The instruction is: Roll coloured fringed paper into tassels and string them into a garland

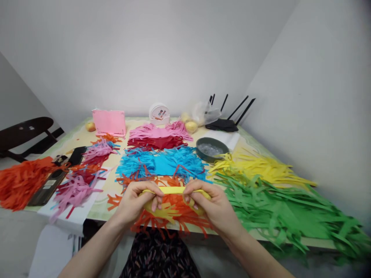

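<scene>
My left hand (pixel 138 200) and my right hand (pixel 209 204) are both closed on a yellow fringed paper strip (pixel 174 190), each pinching one end of it near the table's front edge. Under the strip lies a pile of orange fringed paper (pixel 174 216) that hangs over the edge. Just behind it sits a blue fringed paper pile (pixel 162 162).
Green (pixel 278 208) and yellow (pixel 261 166) fringed paper fills the right side. Pink and dark red piles (pixel 159 137), a dark bowl (pixel 211 149), a white tub (pixel 159 112), a router (pixel 223 124) and a pink box (pixel 109 122) stand at the back. Orange paper (pixel 20 181) and a black device (pixel 48 185) lie left.
</scene>
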Demonstrator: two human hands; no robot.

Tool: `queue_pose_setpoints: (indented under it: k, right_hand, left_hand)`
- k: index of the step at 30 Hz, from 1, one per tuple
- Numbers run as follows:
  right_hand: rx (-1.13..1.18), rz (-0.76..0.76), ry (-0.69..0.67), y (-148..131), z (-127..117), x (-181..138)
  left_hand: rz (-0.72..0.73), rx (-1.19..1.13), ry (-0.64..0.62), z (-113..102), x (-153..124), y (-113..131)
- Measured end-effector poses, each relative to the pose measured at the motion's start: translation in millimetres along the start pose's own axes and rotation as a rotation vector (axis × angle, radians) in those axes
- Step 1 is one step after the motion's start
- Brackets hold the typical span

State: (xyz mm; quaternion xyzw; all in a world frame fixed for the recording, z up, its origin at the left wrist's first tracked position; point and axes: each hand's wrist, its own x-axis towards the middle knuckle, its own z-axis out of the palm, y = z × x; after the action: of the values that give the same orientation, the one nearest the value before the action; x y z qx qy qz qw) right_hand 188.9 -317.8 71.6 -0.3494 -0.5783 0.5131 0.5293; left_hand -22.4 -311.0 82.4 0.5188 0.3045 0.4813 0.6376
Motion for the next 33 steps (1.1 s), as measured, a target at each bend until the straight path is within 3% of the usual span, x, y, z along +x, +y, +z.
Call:
queue_pose_setpoints:
  k: [3, 6, 10, 13, 16, 18, 24, 30, 33]
  right_hand:
    - [-0.077, -0.037, -0.002, -2, 1, -1]
    - [-0.231, -0.155, -0.066, -9, -2, -1]
    - [-0.483, -0.237, -0.106, -15, -6, -2]
    - [-0.666, -0.207, -0.063, -16, -7, -3]
    - [-0.701, -0.150, -0.093, -16, -6, -4]
    - [-0.623, -0.076, -0.106, -16, -5, -5]
    - [-0.269, 0.051, -0.054, -9, 2, -7]
    - [-0.035, 0.045, -0.011, 6, 4, -2]
    - [-0.068, -0.009, 0.006, 5, 4, -1]
  left_hand:
    - [-0.024, -0.035, 0.045, 3, -1, 1]
    - [-0.036, 0.000, 0.008, 3, -2, 5]
    - [-0.023, 0.383, -0.037, 1, -3, 13]
    - [0.058, 0.732, -0.077, 2, -2, 17]
    - [0.077, 0.909, -0.104, 3, -1, 15]
    - [0.043, 0.857, -0.094, 4, -3, 12]
    - [-0.063, 0.260, -0.060, 6, -5, 4]
    - [-0.081, 0.078, -0.030, 4, -2, -12]
    - [-0.069, 0.117, -0.028, 2, -5, -12]
